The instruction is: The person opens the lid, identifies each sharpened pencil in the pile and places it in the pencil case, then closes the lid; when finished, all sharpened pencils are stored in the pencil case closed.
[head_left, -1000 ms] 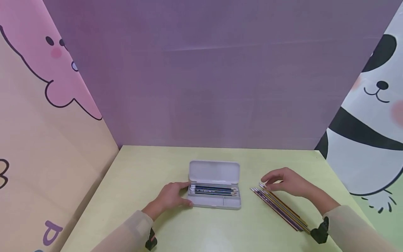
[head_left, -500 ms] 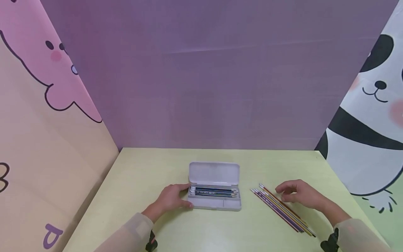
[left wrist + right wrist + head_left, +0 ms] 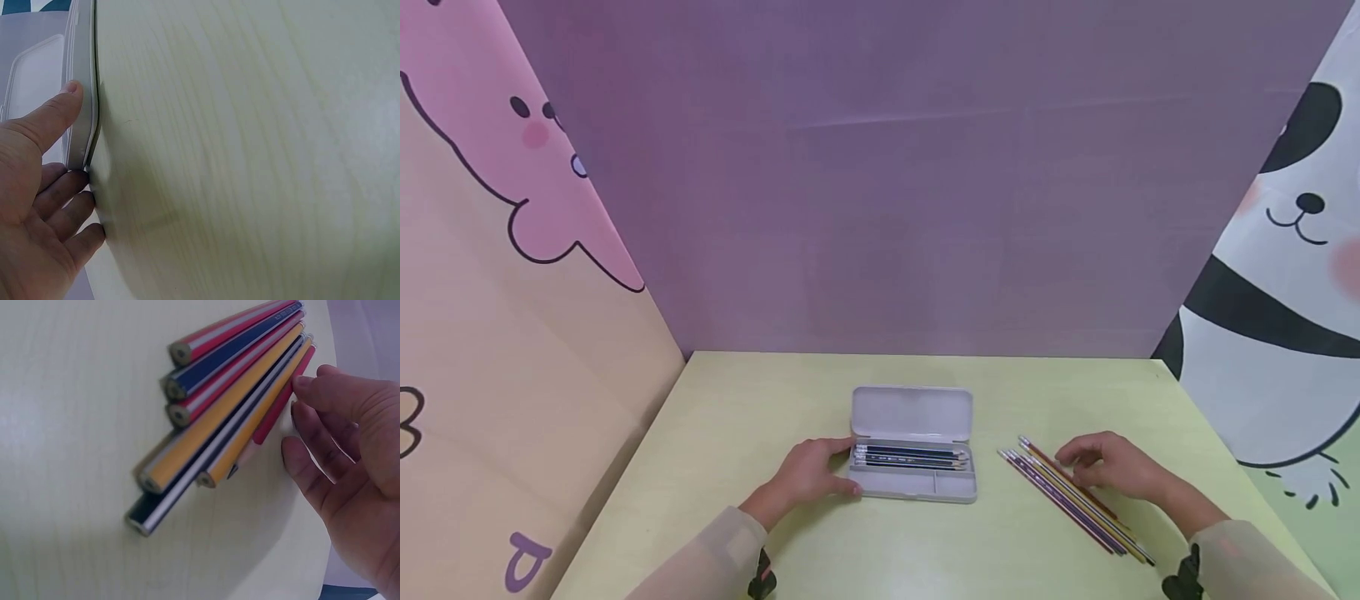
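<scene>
An opened pale pencil case [image 3: 887, 483] lies on the table, with several dark pencils [image 3: 910, 458] in its rear compartment. My left hand [image 3: 808, 471] holds the case at its left end; in the left wrist view the thumb [image 3: 59, 112] presses its side wall. To the right, several striped pencils [image 3: 1067, 500] lie slantwise in a loose bundle. My right hand [image 3: 1112, 467] hovers low at the bundle's right side, fingers loosely bent. Its thumb tip [image 3: 306, 384] appears to touch the outermost red pencil [image 3: 275, 412], which has a sharpened point; other ends facing the camera look unsharpened.
The pale yellow table [image 3: 760, 392] backs onto a purple wall [image 3: 887, 208]. A wall with a pink cartoon figure [image 3: 550, 183] stands at the left, and one with a panda [image 3: 1300, 250] at the right. Bare tabletop separates the case from the bundle.
My right hand has moved from the bundle's far ends back and to the right, along its right side. The left hand stays at the case.
</scene>
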Tool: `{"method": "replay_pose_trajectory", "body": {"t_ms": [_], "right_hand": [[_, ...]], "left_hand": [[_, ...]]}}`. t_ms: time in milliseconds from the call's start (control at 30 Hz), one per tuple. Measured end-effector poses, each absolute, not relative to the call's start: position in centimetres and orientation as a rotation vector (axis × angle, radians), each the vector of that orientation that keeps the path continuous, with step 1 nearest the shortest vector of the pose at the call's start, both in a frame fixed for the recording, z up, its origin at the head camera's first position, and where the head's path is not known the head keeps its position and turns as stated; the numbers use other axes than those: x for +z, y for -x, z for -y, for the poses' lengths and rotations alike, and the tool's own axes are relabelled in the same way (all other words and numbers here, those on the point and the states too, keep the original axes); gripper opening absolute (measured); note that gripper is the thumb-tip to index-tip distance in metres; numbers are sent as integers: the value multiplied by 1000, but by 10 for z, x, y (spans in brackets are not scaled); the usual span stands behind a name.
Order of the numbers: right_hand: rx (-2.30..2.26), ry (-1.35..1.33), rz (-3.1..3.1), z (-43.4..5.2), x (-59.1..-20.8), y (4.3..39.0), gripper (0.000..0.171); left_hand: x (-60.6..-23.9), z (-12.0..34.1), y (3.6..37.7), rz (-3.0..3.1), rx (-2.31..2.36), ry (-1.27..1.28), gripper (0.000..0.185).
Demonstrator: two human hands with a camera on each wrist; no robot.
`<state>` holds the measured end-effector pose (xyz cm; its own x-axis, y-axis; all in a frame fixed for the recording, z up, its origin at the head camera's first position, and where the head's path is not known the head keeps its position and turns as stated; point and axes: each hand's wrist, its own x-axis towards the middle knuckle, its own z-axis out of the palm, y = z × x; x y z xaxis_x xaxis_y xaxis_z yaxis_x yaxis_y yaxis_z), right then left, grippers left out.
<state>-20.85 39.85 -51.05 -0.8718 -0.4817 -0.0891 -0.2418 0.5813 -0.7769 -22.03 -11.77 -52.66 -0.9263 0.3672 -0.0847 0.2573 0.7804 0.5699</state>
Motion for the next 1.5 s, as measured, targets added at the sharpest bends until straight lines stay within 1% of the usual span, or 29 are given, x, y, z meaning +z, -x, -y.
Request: {"method": "replay_pose_trajectory", "body": {"t_ms": [333,800,967,1200,1400,1500], "right_hand": [[-1109,619,-2595,-397,-513,211,18],[-954,467,-2741,-389,-509,213,21],[-930,486,-2742,-389,-504,214,22],[-932,628,-2783,-370,-478,224,23],[-963,729,-2751,-328,-445,232,24],[-963,781,-2708,-303,-436,239,25]], "left_hand": [[-525,117,219,-2790,844,-489,86],[-526,117,221,-2790,844,-484,87],[-526,117,220,-2794,837,-493,87],[-526,117,221,-2796,833,-503,86],[-528,117,223,-2795,829,-497,87],[-529,117,223,-2794,826,-493,87]]}}
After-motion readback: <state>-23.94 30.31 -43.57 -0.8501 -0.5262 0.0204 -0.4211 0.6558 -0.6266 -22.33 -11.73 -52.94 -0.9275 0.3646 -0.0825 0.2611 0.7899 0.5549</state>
